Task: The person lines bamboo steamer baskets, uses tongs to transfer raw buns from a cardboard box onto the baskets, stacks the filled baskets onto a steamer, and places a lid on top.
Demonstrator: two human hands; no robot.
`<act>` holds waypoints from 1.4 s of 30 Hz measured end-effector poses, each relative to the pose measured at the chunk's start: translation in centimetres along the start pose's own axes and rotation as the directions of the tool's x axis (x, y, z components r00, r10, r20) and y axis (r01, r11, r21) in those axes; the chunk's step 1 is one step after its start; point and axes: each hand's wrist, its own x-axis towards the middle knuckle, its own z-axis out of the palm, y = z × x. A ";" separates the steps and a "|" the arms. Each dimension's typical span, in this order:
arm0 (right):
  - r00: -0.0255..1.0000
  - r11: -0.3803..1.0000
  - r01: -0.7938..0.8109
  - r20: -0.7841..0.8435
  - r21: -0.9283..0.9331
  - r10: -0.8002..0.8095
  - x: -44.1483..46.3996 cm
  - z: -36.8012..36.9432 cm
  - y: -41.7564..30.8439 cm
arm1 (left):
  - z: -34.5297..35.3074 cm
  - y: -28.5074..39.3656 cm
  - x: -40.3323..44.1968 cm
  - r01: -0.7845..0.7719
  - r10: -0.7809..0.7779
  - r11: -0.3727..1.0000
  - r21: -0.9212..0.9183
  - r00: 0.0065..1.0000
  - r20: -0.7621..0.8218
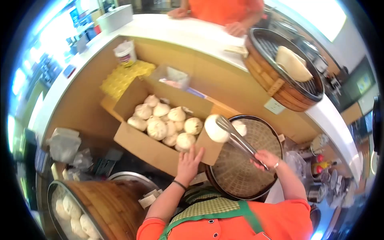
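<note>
My right hand (pixel 265 160) is closed round the handle end of metal tongs (pixel 244 143). Their far end grips a white steamed bun (pixel 216 129) above the right end flap of a cardboard box (pixel 144 143). Several pleated buns (pixel 157 129) are piled in the box. My left hand (pixel 189 163) lies with fingers spread on the box's near edge, close to the flap. Under the tongs is a round steamer tray with a woven mat (pixel 245 168); another bun (pixel 239 127) sits near its far edge, partly behind the tongs.
A wooden steamer (pixel 264 74) with a folded cloth stands on the white counter (pixel 168 30) at upper right. Another wooden steamer (pixel 104 204) holding buns is at lower left. Yellow egg trays (pixel 127 78) and a plastic tub (pixel 173 77) lie behind the box. A person in orange (pixel 222 10) stands across the counter.
</note>
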 end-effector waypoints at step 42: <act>0.776 -0.456 0.221 0.439 -0.862 -0.453 18.6 11.2 -22.8 | -0.7 -0.9 -1.3 -0.010 0.002 0.999 -0.043 0.986 -0.164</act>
